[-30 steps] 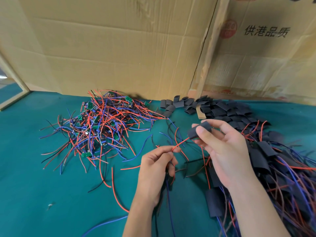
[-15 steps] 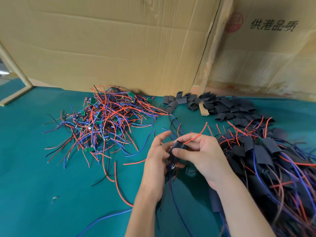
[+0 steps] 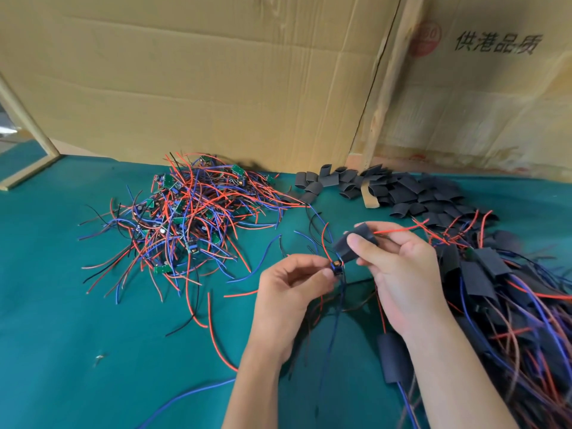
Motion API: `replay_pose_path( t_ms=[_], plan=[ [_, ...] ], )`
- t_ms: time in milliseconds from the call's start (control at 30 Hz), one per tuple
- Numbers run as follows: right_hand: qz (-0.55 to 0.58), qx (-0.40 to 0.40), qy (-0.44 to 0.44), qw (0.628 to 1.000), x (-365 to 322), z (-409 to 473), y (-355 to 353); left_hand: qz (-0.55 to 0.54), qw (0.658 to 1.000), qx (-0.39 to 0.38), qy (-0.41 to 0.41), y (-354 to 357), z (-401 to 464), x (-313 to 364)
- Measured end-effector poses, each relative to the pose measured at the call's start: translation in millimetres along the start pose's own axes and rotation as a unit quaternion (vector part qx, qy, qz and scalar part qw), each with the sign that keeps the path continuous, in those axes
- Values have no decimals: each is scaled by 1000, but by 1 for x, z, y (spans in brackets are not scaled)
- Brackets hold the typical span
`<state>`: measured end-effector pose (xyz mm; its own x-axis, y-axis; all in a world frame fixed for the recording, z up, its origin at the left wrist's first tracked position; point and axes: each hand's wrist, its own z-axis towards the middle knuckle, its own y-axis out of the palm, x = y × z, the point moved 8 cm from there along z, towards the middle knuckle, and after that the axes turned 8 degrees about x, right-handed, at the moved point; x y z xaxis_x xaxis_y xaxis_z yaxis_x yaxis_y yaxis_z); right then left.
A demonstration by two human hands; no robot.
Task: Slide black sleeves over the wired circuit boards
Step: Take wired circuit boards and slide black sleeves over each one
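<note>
The right hand [image 3: 399,274] pinches a black sleeve [image 3: 356,246] between thumb and fingers, a red wire poking out its far end. The left hand [image 3: 291,283] pinches a small wired circuit board [image 3: 336,269] just below the sleeve's mouth — not yet inside. Both hover over the green bench [image 3: 62,320]; cardboard sheets [image 3: 201,82] stand behind. Left of the hands lies a tangle of bare boards [image 3: 185,218], beyond them loose sleeves [image 3: 402,193], to the right finished ones [image 3: 510,305].

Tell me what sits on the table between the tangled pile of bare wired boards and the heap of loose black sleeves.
In the head view, mostly bare green cloth, crossed by stray wire ends from the board pile reaching toward the loose sleeves.
</note>
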<state>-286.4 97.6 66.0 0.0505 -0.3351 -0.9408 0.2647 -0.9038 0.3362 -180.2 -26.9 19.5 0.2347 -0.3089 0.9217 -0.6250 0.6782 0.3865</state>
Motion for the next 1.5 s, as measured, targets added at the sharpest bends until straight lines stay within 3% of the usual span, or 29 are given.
replay_pose_path(
  t_ms=[567, 1133, 1333, 1500],
  plan=[
    [-17, -80, 7, 997, -2, -3, 9, -12, 999, 45, 13, -8, 2, 3],
    [13, -97, 28, 995, 2, -3, 11, -69, 997, -15, -32, 3, -4, 6],
    [1, -114, 40, 993, 2, -4, 12, -85, 994, 8, -66, 0, -2, 1],
    [22, -116, 65, 991, 5, -6, 12, -101, 991, -36, -77, 6, -5, 1]
  ],
)
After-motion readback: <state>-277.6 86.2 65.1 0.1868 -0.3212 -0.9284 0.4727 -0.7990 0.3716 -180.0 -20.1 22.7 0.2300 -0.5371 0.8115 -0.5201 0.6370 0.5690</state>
